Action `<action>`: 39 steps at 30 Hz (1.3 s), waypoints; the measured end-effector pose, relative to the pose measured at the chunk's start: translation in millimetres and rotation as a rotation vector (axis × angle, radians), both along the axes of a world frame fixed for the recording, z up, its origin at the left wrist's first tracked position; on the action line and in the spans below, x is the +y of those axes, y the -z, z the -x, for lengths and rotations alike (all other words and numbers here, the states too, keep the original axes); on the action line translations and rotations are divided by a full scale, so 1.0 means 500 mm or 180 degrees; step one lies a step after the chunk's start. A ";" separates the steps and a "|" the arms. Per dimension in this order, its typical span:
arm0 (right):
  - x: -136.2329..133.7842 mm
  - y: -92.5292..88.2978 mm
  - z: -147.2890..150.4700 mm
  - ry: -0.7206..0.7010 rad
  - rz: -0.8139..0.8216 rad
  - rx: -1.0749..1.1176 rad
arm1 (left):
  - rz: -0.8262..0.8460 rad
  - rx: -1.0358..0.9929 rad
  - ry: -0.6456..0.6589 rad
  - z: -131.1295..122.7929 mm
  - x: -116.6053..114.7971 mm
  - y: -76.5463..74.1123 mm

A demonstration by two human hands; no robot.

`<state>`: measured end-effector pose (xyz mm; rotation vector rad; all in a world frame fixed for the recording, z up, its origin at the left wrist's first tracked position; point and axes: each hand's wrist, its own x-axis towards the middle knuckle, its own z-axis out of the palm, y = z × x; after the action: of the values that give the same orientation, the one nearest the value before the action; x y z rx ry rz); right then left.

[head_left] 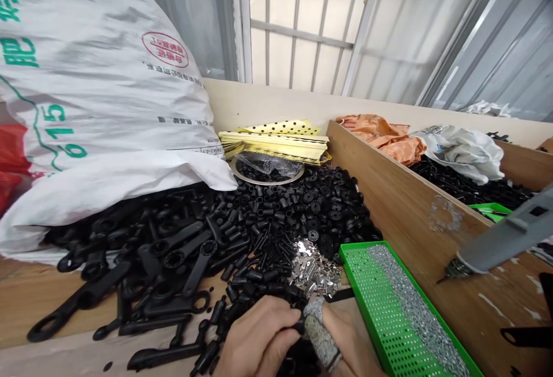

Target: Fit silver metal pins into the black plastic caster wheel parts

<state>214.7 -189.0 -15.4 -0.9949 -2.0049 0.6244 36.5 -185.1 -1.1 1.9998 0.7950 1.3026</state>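
Black plastic covers much of the desk (17, 285); lever-shaped pieces (201, 266) lie heaped at the left, and short tubes (270, 209) spread through the middle, just beside a mound of shiny metal clips (314, 271). The left hand (257, 339) works at the near edge, its fingers closed on a small black part (299, 324), which sits between the two hands, in front of the clips; the right hand (352, 339) meets it from the other side, two of its fingers bound in grey speckled wraps (321, 339); its fingers are curled in, though whether they grip the part or only steady it I cannot tell.

Beside the right hand stands a green tray (374, 302) full of holes, with silvery hardware (408, 290) banked along one side; a grey power driver (501, 242) hangs past it, tip down and apart from both hands. As for progress, one part is in hand and looks unfinished, as a judgement; the heaps of levers, tubes and clips remain large, so plenty seems left; no piece can be picked out with certainty as complete, so the finished count cannot be told.
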 end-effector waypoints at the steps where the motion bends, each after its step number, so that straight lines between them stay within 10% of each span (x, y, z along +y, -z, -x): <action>1: 0.003 0.006 0.003 0.0072 -0.0271 0.0031 | 0.0173 0.0026 0.0030 0.002 0.001 -0.005; 12: 0.008 -0.014 -0.002 0.0154 -0.1501 -0.0758 | 0.2615 -0.0874 -0.0005 -0.010 -0.007 0.007; 21: -0.018 0.023 0.009 0.0254 0.0275 0.0211 | -0.0036 -0.0003 0.0017 0.002 -0.002 0.002; 26: -0.026 0.032 0.008 0.0371 0.0503 0.0235 | -0.0471 0.0081 -0.0105 0.001 -0.002 0.009; 39: 0.004 -0.010 0.003 -0.0047 -0.1384 -0.0636 | 0.3086 -0.1302 -0.0044 -0.014 -0.015 -0.004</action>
<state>213.1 -186.9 -10.5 -0.7993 -2.1961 0.0841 43.6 -192.9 1.0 0.9311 0.9748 0.9832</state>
